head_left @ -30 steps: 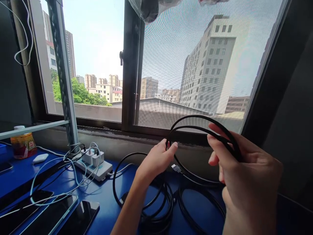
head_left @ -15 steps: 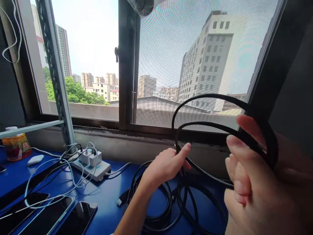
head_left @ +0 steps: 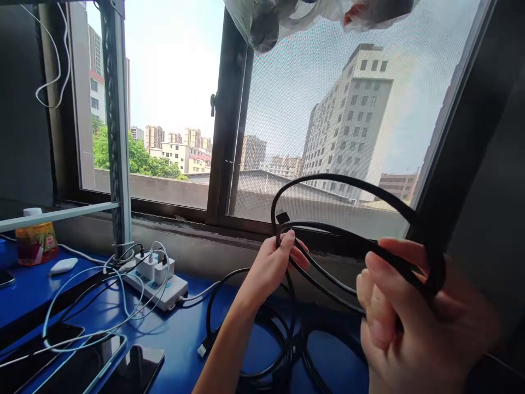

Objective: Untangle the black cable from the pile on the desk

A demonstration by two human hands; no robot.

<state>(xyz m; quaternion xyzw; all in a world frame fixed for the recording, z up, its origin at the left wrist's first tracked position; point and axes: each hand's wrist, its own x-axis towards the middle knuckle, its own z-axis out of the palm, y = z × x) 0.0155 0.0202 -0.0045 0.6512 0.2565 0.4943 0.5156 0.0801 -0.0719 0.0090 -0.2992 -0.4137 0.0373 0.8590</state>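
Observation:
A black cable (head_left: 340,178) arches in loops between my two hands, in front of the window. My left hand (head_left: 270,265) pinches the cable at the left end of the loops, thumb on top. A small dark flat piece (head_left: 283,218) sticks up just above it. Closer to the camera on the right, my right hand (head_left: 410,312) is closed on the loops' other end. More coils of black cable (head_left: 270,372) lie on the blue table below, partly hidden by my left forearm. A USB plug (head_left: 202,350) rests beside that forearm.
A white power strip (head_left: 164,293) with chargers and tangled wires sits left of centre. Dark phones (head_left: 131,369) lie at the front left. Behind stand a jar (head_left: 36,243), a white case (head_left: 63,266) and a metal shelf post (head_left: 117,137). A plastic bag (head_left: 303,19) hangs overhead.
My left hand has moved slightly left, and my right hand has shifted left and a little down. The cable loops went with them. The camera view has shifted, showing more of the hanging bag.

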